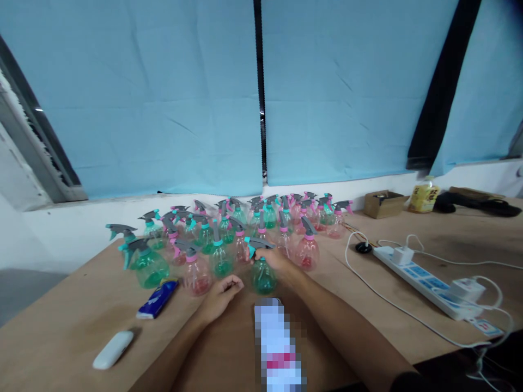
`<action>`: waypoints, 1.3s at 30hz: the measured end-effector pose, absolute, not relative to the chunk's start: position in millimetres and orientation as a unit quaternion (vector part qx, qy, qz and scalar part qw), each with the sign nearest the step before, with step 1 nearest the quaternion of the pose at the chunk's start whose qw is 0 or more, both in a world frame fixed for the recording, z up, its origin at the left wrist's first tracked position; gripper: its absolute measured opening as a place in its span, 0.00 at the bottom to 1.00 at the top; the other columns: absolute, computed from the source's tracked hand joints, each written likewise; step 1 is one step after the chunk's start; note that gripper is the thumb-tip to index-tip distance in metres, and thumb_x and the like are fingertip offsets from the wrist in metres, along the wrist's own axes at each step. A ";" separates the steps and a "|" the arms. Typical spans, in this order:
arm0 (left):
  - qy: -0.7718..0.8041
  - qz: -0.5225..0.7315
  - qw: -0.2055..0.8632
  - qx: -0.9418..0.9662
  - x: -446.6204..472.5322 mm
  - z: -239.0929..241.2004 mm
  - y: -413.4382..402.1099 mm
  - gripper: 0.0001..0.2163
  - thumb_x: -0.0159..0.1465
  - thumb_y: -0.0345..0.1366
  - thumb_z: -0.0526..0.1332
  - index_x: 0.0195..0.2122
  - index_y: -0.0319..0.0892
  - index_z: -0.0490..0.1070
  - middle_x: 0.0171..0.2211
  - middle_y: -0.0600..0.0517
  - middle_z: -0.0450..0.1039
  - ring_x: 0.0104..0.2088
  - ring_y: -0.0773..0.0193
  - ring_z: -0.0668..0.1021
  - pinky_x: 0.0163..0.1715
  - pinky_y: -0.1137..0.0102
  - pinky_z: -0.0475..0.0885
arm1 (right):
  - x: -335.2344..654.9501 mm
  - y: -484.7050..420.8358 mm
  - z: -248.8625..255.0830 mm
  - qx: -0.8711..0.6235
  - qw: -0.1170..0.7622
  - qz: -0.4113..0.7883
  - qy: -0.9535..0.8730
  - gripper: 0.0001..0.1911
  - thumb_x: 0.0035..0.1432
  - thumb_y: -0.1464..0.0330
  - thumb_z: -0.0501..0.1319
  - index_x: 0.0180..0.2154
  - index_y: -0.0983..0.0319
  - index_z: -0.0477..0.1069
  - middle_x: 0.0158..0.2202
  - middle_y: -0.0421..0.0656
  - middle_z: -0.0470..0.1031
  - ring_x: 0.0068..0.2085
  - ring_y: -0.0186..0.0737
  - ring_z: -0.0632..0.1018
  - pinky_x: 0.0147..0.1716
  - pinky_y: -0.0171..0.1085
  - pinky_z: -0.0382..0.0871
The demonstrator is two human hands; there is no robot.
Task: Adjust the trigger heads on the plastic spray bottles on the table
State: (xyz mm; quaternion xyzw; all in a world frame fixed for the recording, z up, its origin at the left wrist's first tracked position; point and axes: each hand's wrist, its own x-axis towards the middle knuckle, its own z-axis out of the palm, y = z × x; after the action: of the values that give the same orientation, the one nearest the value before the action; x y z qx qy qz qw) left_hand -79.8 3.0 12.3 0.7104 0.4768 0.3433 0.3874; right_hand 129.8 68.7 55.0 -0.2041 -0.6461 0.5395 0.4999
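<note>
My right hand [270, 258] is closed around the neck of a green spray bottle [263, 279], just under its grey and turquoise trigger head. That bottle stands upright at the front of a group of similar bottles. My left hand [223, 293] lies on the wooden table [327, 321], with loosely bent fingers and nothing visible in them. Just beyond it is a pink spray bottle [198, 276], with a green spray bottle [222, 260] to that one's right. Another pink spray bottle [307, 253] stands to the right of my right hand. Most bottles show some liquid-like colour at the bottom.
A blue packet [157, 299] and a white case [113, 349] lie at the left. A phone [278, 343], blurred out, lies between my forearms. At the right are a power strip [420, 280] with white cables, a cardboard box [383, 204] and a yellow-labelled bottle [424, 196].
</note>
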 end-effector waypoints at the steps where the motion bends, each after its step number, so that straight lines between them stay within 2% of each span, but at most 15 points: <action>1: 0.477 0.340 0.389 0.711 -79.8 12.2 2.4 0.16 0.60 0.51 0.59 0.33 0.42 0.73 0.28 0.54 0.68 0.29 0.64 0.66 0.30 0.72 0.60 | 129.7 68.3 55.3 -0.203 0.504 0.539 -0.644 0.13 0.41 0.68 0.57 0.29 0.60 0.78 0.24 0.41 0.75 0.27 0.39 0.74 0.31 0.36 0.68; 9: 0.482 0.340 0.403 0.700 -80.4 13.7 -4.2 0.15 0.60 0.50 0.60 0.32 0.42 0.72 0.24 0.56 0.64 0.25 0.66 0.63 0.27 0.73 0.57 | 127.5 70.9 49.1 -0.179 0.511 0.530 -0.653 0.14 0.43 0.69 0.57 0.33 0.58 0.77 0.25 0.39 0.75 0.29 0.38 0.75 0.34 0.37 0.69; 14: 0.481 0.342 0.414 0.693 -79.4 16.3 -8.2 0.14 0.62 0.48 0.59 0.33 0.42 0.72 0.23 0.57 0.62 0.25 0.67 0.63 0.26 0.73 0.56 | 125.5 71.0 36.5 -0.255 0.538 0.504 -0.625 0.06 0.45 0.69 0.59 0.28 0.60 0.74 0.25 0.39 0.74 0.28 0.36 0.73 0.33 0.36 0.68; 16: 0.479 0.343 0.416 0.693 -79.4 16.9 -9.0 0.13 0.62 0.47 0.59 0.33 0.42 0.72 0.23 0.57 0.61 0.25 0.67 0.63 0.26 0.73 0.56 | 125.2 68.7 34.2 -0.263 0.547 0.487 -0.628 0.04 0.48 0.68 0.60 0.29 0.60 0.74 0.24 0.39 0.72 0.27 0.36 0.72 0.33 0.36 0.67; 20: 0.474 0.341 0.411 0.700 -78.6 19.0 -11.8 0.13 0.63 0.47 0.59 0.33 0.41 0.71 0.24 0.57 0.62 0.25 0.67 0.63 0.27 0.73 0.57 | 123.9 58.9 33.1 -0.246 0.609 0.383 -0.650 0.09 0.55 0.63 0.62 0.38 0.59 0.73 0.29 0.39 0.71 0.31 0.36 0.71 0.34 0.35 0.66; 22: 0.469 0.335 0.403 0.711 -77.5 20.1 -14.1 0.14 0.63 0.48 0.58 0.32 0.41 0.71 0.24 0.57 0.62 0.25 0.67 0.64 0.28 0.72 0.57 | 121.9 53.0 33.3 -0.256 0.639 0.332 -0.645 0.10 0.59 0.61 0.60 0.40 0.59 0.71 0.29 0.38 0.69 0.31 0.36 0.70 0.34 0.35 0.65; 25: 0.461 0.326 0.383 0.731 -75.4 20.5 -17.9 0.15 0.64 0.47 0.57 0.31 0.40 0.70 0.24 0.57 0.62 0.27 0.67 0.65 0.29 0.72 0.58 | 118.8 45.8 37.3 -0.285 0.669 0.261 -0.635 0.10 0.62 0.60 0.58 0.38 0.60 0.72 0.30 0.40 0.68 0.33 0.37 0.70 0.32 0.35 0.65; 29: 0.458 0.298 0.353 0.759 -72.0 18.0 -21.7 0.13 0.65 0.44 0.56 0.30 0.40 0.69 0.26 0.57 0.64 0.29 0.66 0.67 0.31 0.73 0.60 | 119.7 35.6 58.1 -0.269 0.691 0.168 -0.650 0.11 0.59 0.62 0.61 0.29 0.62 0.72 0.33 0.42 0.66 0.35 0.38 0.69 0.34 0.36 0.65; 31: 0.462 0.289 0.341 0.766 -69.5 16.4 -22.8 0.13 0.65 0.43 0.56 0.30 0.40 0.69 0.26 0.57 0.65 0.30 0.66 0.67 0.31 0.73 0.60 | 121.4 28.2 75.5 -0.263 0.705 0.167 -0.637 0.11 0.60 0.63 0.61 0.28 0.62 0.72 0.31 0.41 0.64 0.33 0.36 0.68 0.32 0.35 0.63; 35: 0.483 0.275 0.316 0.769 -63.3 15.7 -25.8 0.12 0.65 0.43 0.54 0.30 0.41 0.69 0.25 0.56 0.67 0.29 0.65 0.69 0.32 0.72 0.62 | 114.7 13.2 113.4 -0.218 0.701 0.200 -0.649 0.09 0.60 0.62 0.61 0.32 0.61 0.73 0.31 0.41 0.66 0.34 0.37 0.69 0.33 0.36 0.64; 39: 0.489 0.292 0.281 0.772 -57.3 17.5 -30.7 0.10 0.65 0.40 0.54 0.34 0.41 0.71 0.30 0.53 0.73 0.32 0.64 0.72 0.34 0.71 0.65 | 84.4 4.4 134.2 -0.178 0.646 0.269 -0.691 0.10 0.61 0.60 0.61 0.33 0.61 0.73 0.29 0.38 0.65 0.31 0.34 0.67 0.31 0.33 0.61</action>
State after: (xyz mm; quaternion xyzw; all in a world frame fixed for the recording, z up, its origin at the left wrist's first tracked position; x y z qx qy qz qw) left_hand -57.3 -30.7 17.5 0.7723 0.4890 0.2924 0.2810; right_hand 84.4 4.4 134.2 -0.1777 -0.6913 0.2695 0.6465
